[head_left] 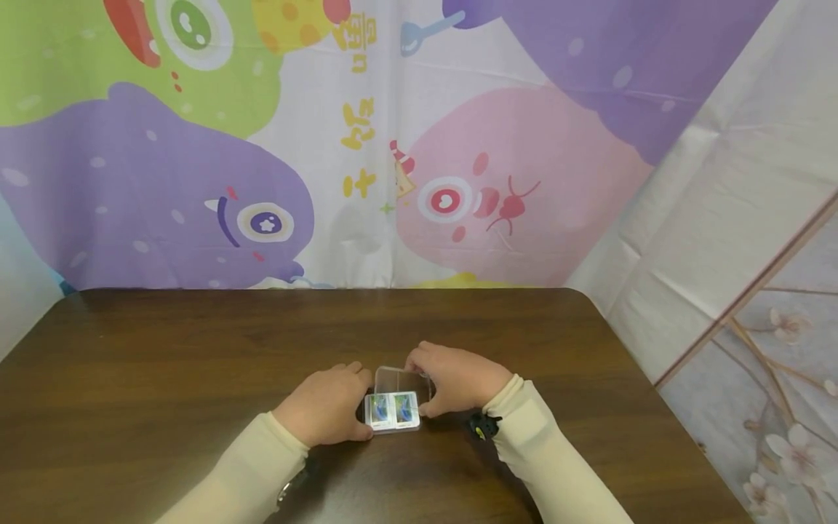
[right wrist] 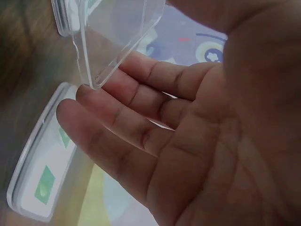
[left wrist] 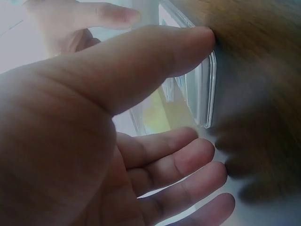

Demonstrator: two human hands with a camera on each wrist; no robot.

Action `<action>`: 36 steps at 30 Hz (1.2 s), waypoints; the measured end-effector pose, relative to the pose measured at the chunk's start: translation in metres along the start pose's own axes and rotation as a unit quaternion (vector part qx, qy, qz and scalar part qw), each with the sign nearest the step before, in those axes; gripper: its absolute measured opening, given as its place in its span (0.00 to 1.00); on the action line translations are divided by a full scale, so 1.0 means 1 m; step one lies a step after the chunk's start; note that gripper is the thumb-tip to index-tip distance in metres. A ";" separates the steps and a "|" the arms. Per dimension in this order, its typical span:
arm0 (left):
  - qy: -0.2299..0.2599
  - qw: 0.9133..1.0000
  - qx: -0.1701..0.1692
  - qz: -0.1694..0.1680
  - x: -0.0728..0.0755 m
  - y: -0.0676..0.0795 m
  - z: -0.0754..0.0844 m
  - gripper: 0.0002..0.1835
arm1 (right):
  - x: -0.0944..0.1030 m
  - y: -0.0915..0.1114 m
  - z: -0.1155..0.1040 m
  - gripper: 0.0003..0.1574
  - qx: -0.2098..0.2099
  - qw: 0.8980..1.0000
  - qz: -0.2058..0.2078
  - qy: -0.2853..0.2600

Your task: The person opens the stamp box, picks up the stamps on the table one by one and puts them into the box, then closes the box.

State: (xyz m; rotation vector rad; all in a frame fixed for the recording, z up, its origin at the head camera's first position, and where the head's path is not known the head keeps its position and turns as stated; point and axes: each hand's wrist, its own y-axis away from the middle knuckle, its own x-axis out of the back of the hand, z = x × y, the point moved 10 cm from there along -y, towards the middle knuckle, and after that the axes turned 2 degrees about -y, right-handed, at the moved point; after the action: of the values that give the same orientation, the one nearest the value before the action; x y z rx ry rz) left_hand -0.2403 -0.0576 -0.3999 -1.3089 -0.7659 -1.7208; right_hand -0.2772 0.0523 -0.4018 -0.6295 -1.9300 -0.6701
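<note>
A small clear plastic case (head_left: pixel 393 428) lies on the table, with two blue-green pictures on white inside. Its clear lid (head_left: pixel 386 378) stands raised at the back. My left hand (head_left: pixel 327 404) holds the case's left end; in the left wrist view the thumb (left wrist: pixel 188 44) lies across a corner, with the index fingertip (left wrist: pixel 188 133) by the opposite edge. At the right side my right hand (head_left: pixel 461 378) grips the lid between thumb and fingers. Fingers (right wrist: pixel 113 89) touch the lid's corner in the right wrist view, where the thumb tip is out of sight.
The brown wooden table (head_left: pixel 196 342) extends around both hands. Behind it hangs a cloth (head_left: pixel 353 247) printed with cartoon monsters, and a flowered cloth (head_left: pixel 779 349) hangs at the right. A dark wrist device (head_left: pixel 483 426) sits at the right cuff.
</note>
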 end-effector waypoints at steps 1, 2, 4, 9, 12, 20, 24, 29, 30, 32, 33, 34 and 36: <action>0.001 1.000 0.001 -0.001 0.000 0.000 0.000 0.33 | -0.001 -0.001 -0.001 0.31 0.000 1.000 -0.002 0.002; -0.001 1.000 0.002 -0.002 -0.001 0.000 -0.001 0.35 | -0.002 -0.001 -0.002 0.31 0.002 1.000 -0.004 0.005; -0.003 1.000 0.004 -0.003 -0.001 -0.001 -0.001 0.39 | -0.003 -0.002 -0.005 0.31 0.012 1.000 -0.007 0.011; 0.000 1.000 0.006 -0.008 -0.002 0.000 -0.002 0.43 | -0.008 -0.004 -0.013 0.31 0.032 0.999 -0.018 0.027; 0.000 1.000 0.001 -0.009 -0.001 0.000 -0.001 0.41 | -0.011 -0.004 -0.014 0.29 0.027 0.999 -0.027 0.027; -0.005 1.000 -0.007 -0.009 -0.001 0.000 0.001 0.35 | -0.016 -0.003 -0.011 0.28 0.002 0.999 -0.046 0.028; -0.006 1.000 -0.009 -0.010 -0.002 0.001 0.001 0.33 | -0.019 -0.004 -0.011 0.29 -0.001 0.998 -0.051 0.038; -0.007 1.000 -0.013 -0.008 -0.001 0.001 0.002 0.31 | -0.021 -0.005 -0.012 0.30 0.000 0.998 -0.053 0.047; -0.007 1.000 -0.014 -0.007 -0.001 0.001 0.002 0.31 | -0.022 -0.005 -0.012 0.31 -0.001 0.997 -0.054 0.047; -0.009 1.000 -0.015 -0.007 -0.001 0.001 0.002 0.31 | -0.022 -0.006 -0.013 0.32 -0.003 0.997 -0.055 0.048; -0.009 1.000 -0.014 -0.007 -0.001 0.001 0.002 0.31 | -0.022 -0.006 -0.013 0.32 -0.006 0.997 -0.056 0.048; -0.010 1.000 -0.013 -0.009 -0.002 0.001 0.001 0.31 | -0.022 -0.006 -0.013 0.32 -0.007 0.997 -0.057 0.048; -0.012 1.000 -0.014 -0.010 -0.002 0.000 0.001 0.31 | -0.023 -0.007 -0.013 0.32 -0.010 0.997 -0.058 0.048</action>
State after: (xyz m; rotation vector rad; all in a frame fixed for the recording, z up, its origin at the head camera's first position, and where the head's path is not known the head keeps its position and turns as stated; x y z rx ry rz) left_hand -0.2392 -0.0565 -0.4016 -1.3472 -0.7746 -1.7392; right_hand -0.2644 0.0355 -0.4190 -0.4907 -1.8842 -0.7791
